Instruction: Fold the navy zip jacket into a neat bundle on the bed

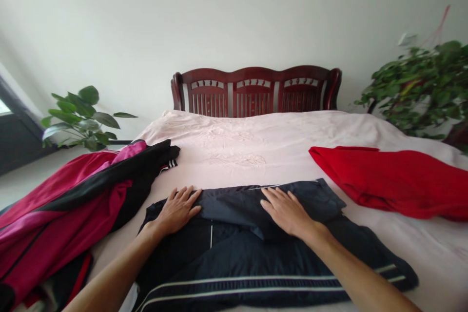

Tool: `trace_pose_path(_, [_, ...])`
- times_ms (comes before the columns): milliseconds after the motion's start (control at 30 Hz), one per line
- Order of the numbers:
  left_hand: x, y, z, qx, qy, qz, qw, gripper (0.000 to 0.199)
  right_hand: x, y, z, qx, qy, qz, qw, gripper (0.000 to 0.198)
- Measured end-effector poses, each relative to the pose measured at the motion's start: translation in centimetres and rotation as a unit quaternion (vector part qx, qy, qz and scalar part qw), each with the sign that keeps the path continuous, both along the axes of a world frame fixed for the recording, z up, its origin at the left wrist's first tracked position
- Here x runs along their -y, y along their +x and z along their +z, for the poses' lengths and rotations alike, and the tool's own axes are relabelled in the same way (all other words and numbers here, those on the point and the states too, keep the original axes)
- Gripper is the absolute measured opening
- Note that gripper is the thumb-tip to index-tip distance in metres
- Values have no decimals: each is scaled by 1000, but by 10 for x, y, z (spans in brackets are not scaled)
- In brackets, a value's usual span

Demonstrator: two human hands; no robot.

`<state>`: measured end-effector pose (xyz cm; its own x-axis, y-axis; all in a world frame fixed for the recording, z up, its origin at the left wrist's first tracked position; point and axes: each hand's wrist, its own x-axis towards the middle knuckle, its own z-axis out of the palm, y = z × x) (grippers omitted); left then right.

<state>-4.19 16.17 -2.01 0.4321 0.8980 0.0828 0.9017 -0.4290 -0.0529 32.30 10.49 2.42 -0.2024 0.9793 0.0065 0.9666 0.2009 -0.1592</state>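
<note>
A dark navy garment with white stripes [241,258] lies spread across the near part of the bed, its far part folded over on itself. I cannot tell whether it is a jacket or trousers. My left hand [178,209] rests flat on the garment's far left part, fingers apart. On its far right part lies my right hand [287,209], palm down with the fingers stretched out. Neither hand grips the cloth. The garment's near edge runs partly out of view, and my right forearm covers some of the stripes.
Pink and black clothes [84,195] are heaped at the left. A folded red cloth [395,180] lies at the right on the pale pink bedspread [234,144]. Beyond stands a dark wooden headboard [252,92]. Leafy plants [82,117] flank the bed on both sides.
</note>
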Motion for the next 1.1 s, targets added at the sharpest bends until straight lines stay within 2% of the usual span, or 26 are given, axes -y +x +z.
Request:
trace_pose_path(33, [0,0,-1,0,1,0,1000,62,4,-10,6,-13,27,20,999,57])
trace_pose_path(100, [-2,0,-3,0,1,0,1000,63,15,-27,8,-43,66,109,991,57])
trace_pose_path(167, [-3,-1,-4,1,-2,1,1000,63,29,-37,-1,-64,43,197,977,59])
trace_pose_path(233, [-4,-2,-4,6,-6,1,1000,63,41,-40,-13,-72,-1,235,969,62])
trace_pose_path(367, [-3,-1,-2,16,-17,9,1000,61,54,-31,-25,-72,-25,225,971,62])
trace_pose_path(600, [-1,0,5,29,-39,30,998,52,61,-31,-21,-42,-32,187,981,62])
trace_pose_path(700, [0,14,17,37,-44,68,996,48,63,-34,-21,-44,-43,175,983,61])
trace_pose_path(767, [6,35,26,51,-31,84,995,48,63,-36,-21,-48,-40,169,984,60])
trace_pose_path(833, [17,61,32,69,-17,59,996,50,63,-38,-22,-47,-34,161,985,60])
trace_pose_path(933, [38,96,32,87,-24,-27,996,53,63,-39,-24,-41,-28,153,987,60])
trace_pose_path(1000, [49,106,24,92,-42,-56,993,58,63,-39,-26,-40,-18,153,987,59])
trace_pose_path(1100, [58,103,12,103,-59,-49,992,65,64,-35,-29,-41,0,157,987,58])
